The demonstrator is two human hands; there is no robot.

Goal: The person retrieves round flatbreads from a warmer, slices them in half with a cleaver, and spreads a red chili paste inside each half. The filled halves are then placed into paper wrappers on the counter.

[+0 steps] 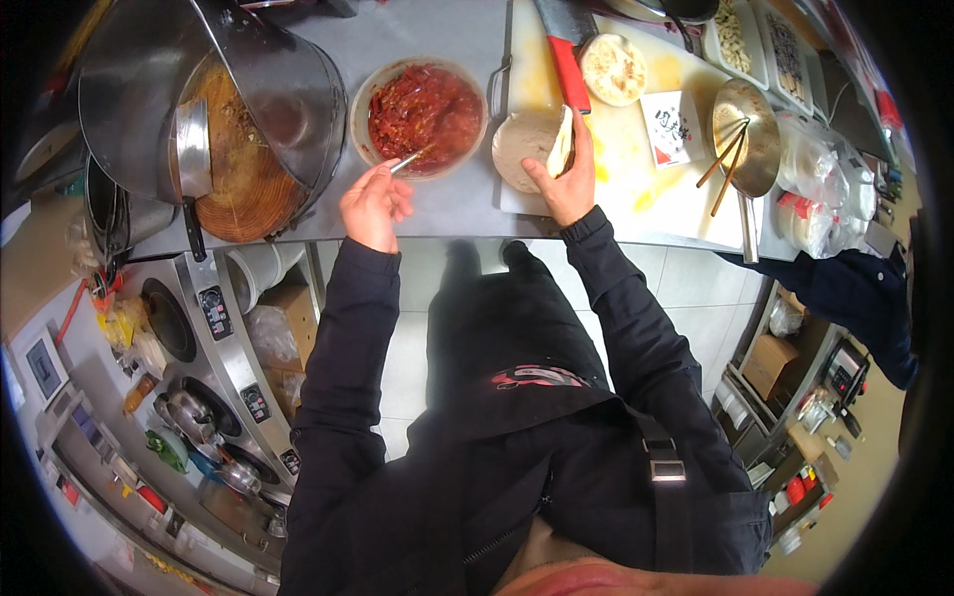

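My left hand (375, 206) pinches the metal handle of a utensil (406, 161), probably a spoon, whose far end is sunk in red chili sauce (425, 112). The sauce fills a round tub (361, 128) on the counter. In my right hand (564, 179) is a flatbread bun (522, 149), split and partly opened, with its pale inside facing the tub. Just beyond it lies a cleaver (569, 71) with a red handle. A browned round flatbread (613, 69) rests beside the cleaver on a stained white cutting board (633, 195).
Left of the tub, a large metal pot-like guard (298, 97) surrounds a round wooden chopping block (250, 201) with another cleaver (194, 153). A printed paper sleeve (672, 128), a pan (734, 119) with chopsticks (721, 165) and plastic bags (823, 182) sit rightward. Another person's dark sleeve (842, 298) shows at right.
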